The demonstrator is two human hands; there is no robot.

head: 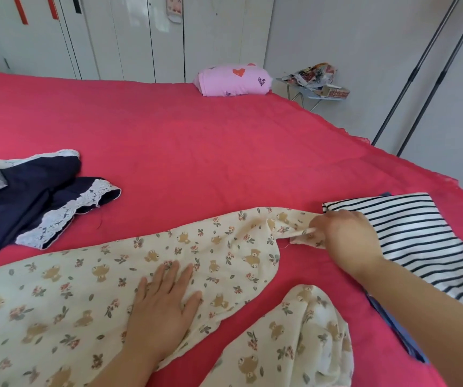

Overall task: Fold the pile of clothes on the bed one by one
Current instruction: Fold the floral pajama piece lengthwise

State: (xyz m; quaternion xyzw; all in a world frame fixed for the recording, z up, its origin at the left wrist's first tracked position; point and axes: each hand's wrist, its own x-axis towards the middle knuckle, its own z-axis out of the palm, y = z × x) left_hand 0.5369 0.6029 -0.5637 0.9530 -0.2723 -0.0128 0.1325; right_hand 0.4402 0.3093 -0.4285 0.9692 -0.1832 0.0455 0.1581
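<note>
While the left hand lies flat on a cream bear-print garment spread across the red bed, its fingers straight and splayed wide, the right hand pinches the garment's narrow far end, fingers curled round the cloth. A folded striped top lies just behind the right fingers, beneath that forearm. A navy lace-trimmed garment lies well left of the left fingers.
</note>
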